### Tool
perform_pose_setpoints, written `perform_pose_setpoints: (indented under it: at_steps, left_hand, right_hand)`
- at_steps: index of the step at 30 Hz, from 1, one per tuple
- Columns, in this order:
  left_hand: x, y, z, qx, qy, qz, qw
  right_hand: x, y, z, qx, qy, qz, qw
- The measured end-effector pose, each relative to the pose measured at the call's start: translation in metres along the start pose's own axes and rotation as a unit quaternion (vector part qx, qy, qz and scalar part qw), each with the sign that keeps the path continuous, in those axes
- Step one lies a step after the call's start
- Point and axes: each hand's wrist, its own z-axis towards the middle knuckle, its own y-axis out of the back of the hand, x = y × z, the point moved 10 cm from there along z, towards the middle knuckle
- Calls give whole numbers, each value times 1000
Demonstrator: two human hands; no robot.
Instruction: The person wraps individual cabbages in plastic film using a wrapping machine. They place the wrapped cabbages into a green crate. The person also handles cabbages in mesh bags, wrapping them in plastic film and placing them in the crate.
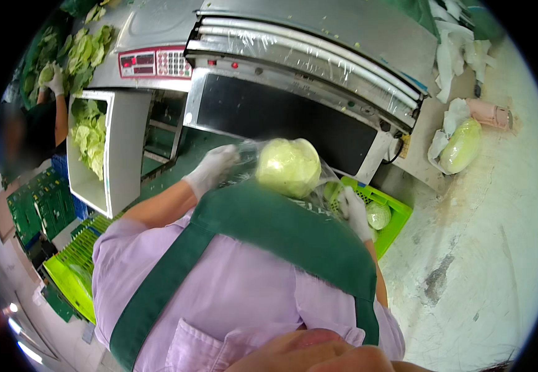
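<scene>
A pale green cabbage head (288, 167) rests on clear plastic film (248, 152) in front of my apron. My left hand (215, 169), in a white glove, pinches the film on the left of the cabbage. On the other side, my gloved right hand (356, 209) grips the film's right part, above a bright green crate (396, 211). A wrapped round vegetable (378, 215) sits in that crate. Just beyond the cabbage lies the black plate (278, 123) of a film wrapping machine. The cabbage's underside is hidden.
Film rollers (306, 60) span the machine's back. A scale panel (155, 63) stands at left, above a white box (129, 149) of loose leaves (90, 139). A co-worker's gloved hands (55, 79) hold a vegetable. At right are a wrapped cabbage (462, 146) and a pink bottle (490, 114).
</scene>
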Motion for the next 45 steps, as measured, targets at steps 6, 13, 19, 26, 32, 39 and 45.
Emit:
perform_pose_setpoints:
  at_steps: [6,13,19,26,32,39,45]
  left_hand:
    - [39,-109,47,250,11,-100,963]
    - [-29,-145,-51,391,-89,-191,896]
    - [-61,-116,-99,124,-269,-8,955]
    - [-24,-49,-162,206,-193,-136,950]
    - [-5,50,-296,-187,-633,172,732]
    - [125,135,-337,-261,-530,-21,807]
    - [265,157,-364,-343,-540,-217,737]
  right_hand:
    - [1,-149,72,208,396,-515,731]
    - [69,-174,-8,153,527,-450,704]
    - [133,-220,-131,-95,601,-658,443]
    - [98,-278,-193,-10,745,-523,414]
    - [-63,-360,-143,539,181,-242,786]
    - [-202,-347,-193,622,116,-454,627]
    - [-276,-407,-202,550,69,-566,611]
